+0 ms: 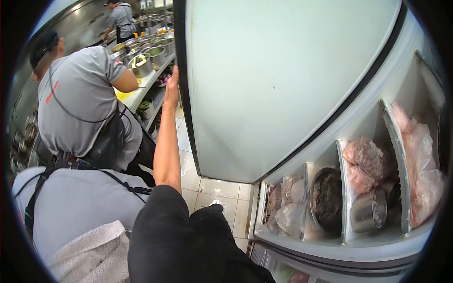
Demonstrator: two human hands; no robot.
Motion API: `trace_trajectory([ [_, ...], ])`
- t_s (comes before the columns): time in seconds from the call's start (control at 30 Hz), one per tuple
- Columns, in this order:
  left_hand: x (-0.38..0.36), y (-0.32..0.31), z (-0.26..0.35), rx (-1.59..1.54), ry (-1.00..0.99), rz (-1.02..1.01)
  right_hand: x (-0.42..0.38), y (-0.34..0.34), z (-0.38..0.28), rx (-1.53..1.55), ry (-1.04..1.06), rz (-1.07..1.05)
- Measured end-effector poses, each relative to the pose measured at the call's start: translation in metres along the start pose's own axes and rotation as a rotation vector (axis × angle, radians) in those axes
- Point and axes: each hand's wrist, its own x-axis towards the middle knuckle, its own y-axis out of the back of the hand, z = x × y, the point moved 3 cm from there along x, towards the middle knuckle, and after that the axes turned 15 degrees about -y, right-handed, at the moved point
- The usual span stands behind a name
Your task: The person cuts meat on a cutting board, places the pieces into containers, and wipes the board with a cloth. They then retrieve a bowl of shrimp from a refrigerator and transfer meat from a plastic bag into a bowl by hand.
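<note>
My left hand (172, 90) reaches forward on a bare forearm, with a black short sleeve (163, 221) at its base. It lies against the outer edge of a wide pale door (283, 85), which stands swung open. Its visible fingers point upward, stretched along that edge, and part of the hand is hidden by the door. My right hand is not in view. To the right, the open freezer (330, 250) shows several compartments. They hold bagged meat (365, 158), a round dark-filled pot (326, 199) and a metal container (369, 211).
At the left, a person in grey (80, 104) bends toward a counter (137, 96) with metal pots (140, 65). Another grey-clad back (85, 200) with a towel (94, 254) is close at lower left. A third person (121, 21) stands farther back. Tiled floor (219, 188) shows below the door.
</note>
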Motion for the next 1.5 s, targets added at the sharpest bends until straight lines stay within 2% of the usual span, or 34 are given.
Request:
trace_trajectory([
  [0.03,-0.001,0.007,0.006,0.033,-0.004,-0.029,0.000,0.001,-0.007,-0.008,0.017,0.002],
  [0.1,-0.001,0.027,0.018,-0.172,-0.050,-0.147,0.003,0.002,-0.019,-0.024,0.062,0.009],
  [0.13,-0.004,0.016,0.056,-0.183,-0.095,-0.153,0.004,0.002,-0.025,-0.036,0.084,0.011],
  [0.17,-0.004,0.011,0.086,-0.225,-0.166,-0.300,0.004,0.002,-0.031,-0.050,0.104,0.018],
  [0.2,-0.013,0.001,0.128,-0.232,-0.154,-0.368,0.004,0.001,-0.037,-0.064,0.124,0.022],
  [0.23,-0.016,0.000,0.145,-0.242,-0.149,-0.491,0.005,0.001,-0.042,-0.072,0.142,0.023],
  [0.33,-0.039,-0.017,0.208,-0.005,-0.218,-0.726,0.005,0.000,-0.055,-0.092,0.177,0.029],
  [0.37,-0.046,-0.019,0.215,0.187,-0.375,-0.797,0.006,0.000,-0.058,-0.097,0.184,0.031],
  [0.47,-0.087,-0.050,0.260,0.137,-0.461,-0.863,0.005,0.000,-0.065,-0.098,0.198,0.031],
  [0.53,-0.116,-0.066,0.271,-0.026,-0.446,-0.923,0.005,-0.001,-0.067,-0.104,0.211,0.032],
  [0.6,-0.141,-0.086,0.278,-0.333,-0.569,-0.957,0.006,-0.001,-0.069,-0.105,0.225,0.037],
  [0.63,-0.153,-0.096,0.280,-0.472,-0.569,-1.027,0.006,-0.003,-0.068,-0.106,0.231,0.039],
  [0.73,-0.186,-0.132,0.281,-0.705,-0.643,-1.109,0.010,-0.006,-0.064,-0.099,0.242,0.035],
  [0.8,-0.209,-0.149,0.276,-0.924,-0.585,-1.355,0.010,-0.008,-0.060,-0.085,0.252,0.031],
  [0.83,-0.210,-0.149,0.270,-0.955,-0.574,-1.350,0.010,-0.009,-0.059,-0.079,0.253,0.028],
  [0.9,-0.193,-0.148,0.239,-0.820,-0.245,-1.396,0.012,-0.008,-0.057,-0.054,0.241,0.015],
  [0.97,-0.168,-0.145,0.207,-0.602,-0.148,-1.311,0.014,-0.005,-0.054,-0.033,0.214,0.001],
  [1.03,-0.147,-0.136,0.165,-0.366,0.136,-1.174,0.017,-0.003,-0.056,-0.010,0.187,-0.012],
  [1.17,-0.123,-0.114,0.046,0.245,0.337,-0.881,0.029,-0.004,-0.071,0.020,0.130,-0.038],
  [1.23,-0.122,-0.082,-0.024,0.707,0.355,-0.813,0.039,-0.006,-0.085,0.024,0.104,-0.047],
  [1.3,-0.130,-0.044,-0.100,1.022,0.407,-0.754,0.052,-0.006,-0.104,0.030,0.081,-0.050],
  [1.37,-0.141,-0.017,-0.154,1.154,0.483,-0.766,0.068,-0.005,-0.127,0.030,0.056,-0.051],
  [1.43,-0.136,-0.012,-0.181,1.025,0.646,-0.838,0.084,-0.005,-0.154,0.021,0.031,-0.057],
  [1.5,-0.125,-0.015,-0.220,0.948,0.693,-0.888,0.100,-0.001,-0.182,0.015,0.008,-0.061],
])
